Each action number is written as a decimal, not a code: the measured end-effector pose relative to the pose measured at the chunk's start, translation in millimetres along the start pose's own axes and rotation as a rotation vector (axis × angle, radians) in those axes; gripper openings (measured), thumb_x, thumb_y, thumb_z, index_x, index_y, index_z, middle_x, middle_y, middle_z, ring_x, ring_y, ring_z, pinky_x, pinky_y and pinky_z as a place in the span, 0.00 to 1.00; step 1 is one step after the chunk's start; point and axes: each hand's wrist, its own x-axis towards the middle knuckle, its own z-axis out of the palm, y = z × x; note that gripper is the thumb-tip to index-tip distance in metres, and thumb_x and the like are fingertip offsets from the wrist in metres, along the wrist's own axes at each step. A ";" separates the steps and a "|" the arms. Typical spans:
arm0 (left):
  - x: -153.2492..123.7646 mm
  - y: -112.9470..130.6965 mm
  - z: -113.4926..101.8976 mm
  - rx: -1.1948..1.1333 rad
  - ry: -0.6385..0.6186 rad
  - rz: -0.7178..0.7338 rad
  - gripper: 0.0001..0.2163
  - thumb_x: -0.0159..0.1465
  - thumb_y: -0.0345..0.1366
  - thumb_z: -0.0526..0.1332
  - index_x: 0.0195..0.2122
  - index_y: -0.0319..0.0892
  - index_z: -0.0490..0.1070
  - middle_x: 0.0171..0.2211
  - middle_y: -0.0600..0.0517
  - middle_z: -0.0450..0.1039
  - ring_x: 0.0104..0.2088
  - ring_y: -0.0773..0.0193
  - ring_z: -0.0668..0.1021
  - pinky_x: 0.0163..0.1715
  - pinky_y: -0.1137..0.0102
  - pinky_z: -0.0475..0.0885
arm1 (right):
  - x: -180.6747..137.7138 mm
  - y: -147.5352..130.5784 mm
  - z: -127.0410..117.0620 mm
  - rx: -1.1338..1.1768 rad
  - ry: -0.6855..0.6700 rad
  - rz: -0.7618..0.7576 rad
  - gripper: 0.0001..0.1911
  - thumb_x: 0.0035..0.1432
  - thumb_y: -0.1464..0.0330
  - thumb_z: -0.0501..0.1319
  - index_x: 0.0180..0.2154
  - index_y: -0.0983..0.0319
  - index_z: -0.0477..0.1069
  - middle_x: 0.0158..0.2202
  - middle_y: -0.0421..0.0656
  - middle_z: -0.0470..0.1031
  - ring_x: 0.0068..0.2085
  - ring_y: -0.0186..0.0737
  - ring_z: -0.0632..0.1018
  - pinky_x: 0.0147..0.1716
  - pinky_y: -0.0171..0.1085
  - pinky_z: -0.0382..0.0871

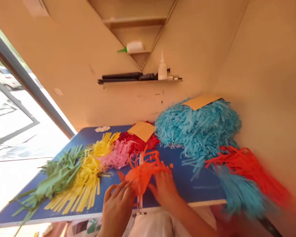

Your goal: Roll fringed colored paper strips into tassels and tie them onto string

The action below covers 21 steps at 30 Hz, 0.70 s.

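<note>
A piece of orange fringed paper (139, 177) lies at the front middle of the blue table, its cut strips reaching toward the back. My left hand (119, 200) has its fingers curled over the paper's left edge. On the other side, my right hand (165, 186) grips the strips at the paper's right, with the thumb apart and lower down. The fingertips of both hands are partly hidden. Just behind the orange paper is a pink shredded paper bunch (119, 153). Left of my left hand lies yellow fringed paper (81, 181).
Green fringed paper (60, 174) covers the left of the blue table (187, 184). Red shreds (153, 141) and a large blue fringe pile (194, 125) stand behind, with yellow cards on top. Red fringe (251, 168) hangs past the right edge. A wall shelf (128, 81) holds a glue bottle (162, 70).
</note>
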 end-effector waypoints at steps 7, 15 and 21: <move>-23.7 55.4 77.3 -0.208 -0.164 -0.068 0.13 0.64 0.23 0.54 0.40 0.46 0.74 0.41 0.53 0.81 0.43 0.57 0.79 0.48 0.58 0.61 | -55.5 76.2 -98.2 -0.193 0.203 0.233 0.16 0.66 0.62 0.51 0.37 0.60 0.75 0.36 0.51 0.80 0.38 0.51 0.79 0.38 0.49 0.71; -26.1 73.5 85.4 -0.177 -0.231 -0.116 0.08 0.63 0.27 0.59 0.32 0.47 0.75 0.30 0.54 0.78 0.36 0.56 0.77 0.46 0.57 0.62 | -52.6 9.9 -55.5 0.114 -0.196 -0.057 0.15 0.66 0.69 0.51 0.49 0.58 0.72 0.48 0.45 0.79 0.51 0.46 0.77 0.61 0.56 0.53; -24.5 77.7 90.8 -0.225 -0.237 -0.082 0.10 0.63 0.24 0.56 0.33 0.45 0.74 0.37 0.54 0.81 0.43 0.56 0.79 0.52 0.54 0.61 | -34.8 41.1 -39.7 -0.101 -0.201 0.066 0.20 0.66 0.59 0.54 0.55 0.59 0.71 0.57 0.51 0.72 0.63 0.60 0.65 0.62 0.69 0.39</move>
